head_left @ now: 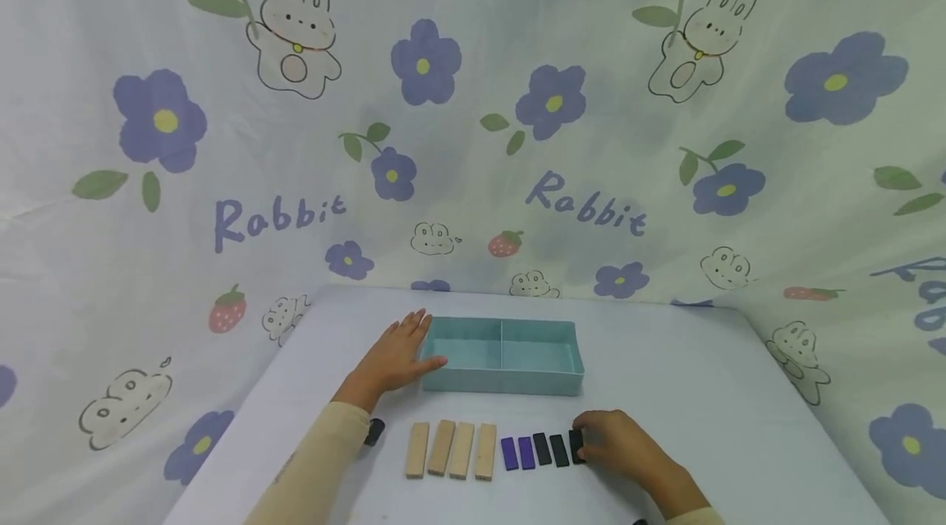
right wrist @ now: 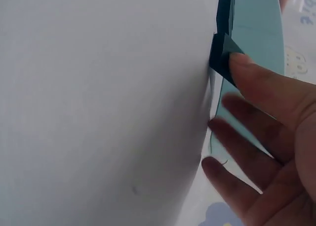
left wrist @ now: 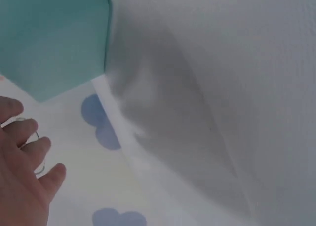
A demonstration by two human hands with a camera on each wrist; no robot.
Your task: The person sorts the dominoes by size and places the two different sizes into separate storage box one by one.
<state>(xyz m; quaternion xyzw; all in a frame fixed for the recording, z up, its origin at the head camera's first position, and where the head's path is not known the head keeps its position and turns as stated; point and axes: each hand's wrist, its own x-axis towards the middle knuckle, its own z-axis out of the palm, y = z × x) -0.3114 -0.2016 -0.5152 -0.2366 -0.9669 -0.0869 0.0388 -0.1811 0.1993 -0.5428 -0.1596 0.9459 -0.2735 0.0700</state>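
A teal two-compartment box [head_left: 502,382] stands on the table. At its left end is my left hand [head_left: 399,354], fingers spread and thumb over the near left corner; in the left wrist view the fingers [left wrist: 37,149] look loosely extended. My right hand [head_left: 621,443] pinches the rightmost black block [head_left: 576,446] at the end of a row. The thumb [right wrist: 242,60] lies on this block in the right wrist view, with the index finger partly hidden and the other fingers spread. Beside it lie two more black blocks [head_left: 559,450] and two purple blocks [head_left: 526,453].
Several plain wooden blocks [head_left: 461,451] lie in a row left of the purple ones, in front of the box. A dark object [head_left: 375,431] shows by the left wrist. Behind the white table [head_left: 665,377] hangs a printed curtain [head_left: 473,139].
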